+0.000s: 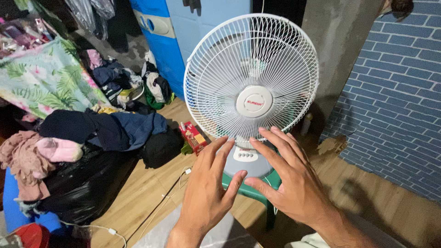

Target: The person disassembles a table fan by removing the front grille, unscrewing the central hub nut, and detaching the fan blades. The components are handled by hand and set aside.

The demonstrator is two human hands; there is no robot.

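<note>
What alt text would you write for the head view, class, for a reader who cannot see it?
Two open hands, left hand and right hand, reach toward a white fan on a green stool. Clothes lie piled to the left.

The fan [251,78] stands on a stool [257,192], both hands before its base; a box [193,136] lies on the floor [138,202] to its left, clothes [105,126] beyond.

A cluttered room with a wood-plank floor [138,202]. At right, a wall [395,92] papered in blue brick pattern meets a bare grey pillar [335,50]. A blue cabinet [183,32] stands at the back. Clothes [105,128] heap over a black bag [82,183] at left, beside a floral cloth [46,78]. A red box [193,136] and white cable [161,202] lie on the boards. Lighting looks dim, possibly artificial.
</note>
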